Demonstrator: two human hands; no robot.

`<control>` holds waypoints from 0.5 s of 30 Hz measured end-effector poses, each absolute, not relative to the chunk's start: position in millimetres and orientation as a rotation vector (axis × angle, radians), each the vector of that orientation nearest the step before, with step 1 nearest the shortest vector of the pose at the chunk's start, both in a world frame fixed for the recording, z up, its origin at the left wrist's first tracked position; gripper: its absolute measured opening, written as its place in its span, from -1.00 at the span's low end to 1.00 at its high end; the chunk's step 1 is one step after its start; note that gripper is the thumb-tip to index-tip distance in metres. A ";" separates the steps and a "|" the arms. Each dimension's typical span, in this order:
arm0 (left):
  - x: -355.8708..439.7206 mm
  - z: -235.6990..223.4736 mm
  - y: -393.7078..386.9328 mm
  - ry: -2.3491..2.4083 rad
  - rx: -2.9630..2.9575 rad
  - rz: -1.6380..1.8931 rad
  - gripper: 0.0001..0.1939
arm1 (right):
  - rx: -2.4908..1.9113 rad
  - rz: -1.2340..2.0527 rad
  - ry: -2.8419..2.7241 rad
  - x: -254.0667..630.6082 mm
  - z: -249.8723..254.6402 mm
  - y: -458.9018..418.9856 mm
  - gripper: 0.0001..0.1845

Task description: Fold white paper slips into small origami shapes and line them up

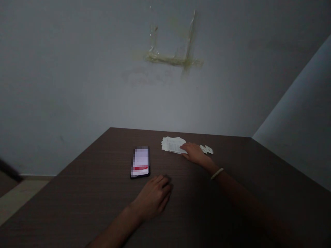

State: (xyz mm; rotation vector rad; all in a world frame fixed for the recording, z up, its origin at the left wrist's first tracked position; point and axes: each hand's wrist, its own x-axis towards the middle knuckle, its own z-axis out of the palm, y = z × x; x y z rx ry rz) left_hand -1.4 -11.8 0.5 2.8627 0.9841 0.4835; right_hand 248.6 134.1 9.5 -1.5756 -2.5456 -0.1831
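Touching papers, right hand outstretched

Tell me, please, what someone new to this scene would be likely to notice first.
Probably the phone, its lit screen the brightest thing on the dark table, just beyond the left hand. Next might come the pile of white papers near the wall, with the right hand at its right edge. Higher up, strips of yellowed tape on the wall also catch the eye.
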 end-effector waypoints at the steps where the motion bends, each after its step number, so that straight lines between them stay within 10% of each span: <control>1: -1.3 0.3 -12.0 0.982 2.859 0.488 -0.80 | -1.585 -0.165 -2.550 248.2 8.8 136.3 -0.64; 15: -2.4 -1.9 -10.7 0.983 2.823 0.524 -0.79 | -1.561 -0.040 -2.547 262.7 2.6 142.1 -0.53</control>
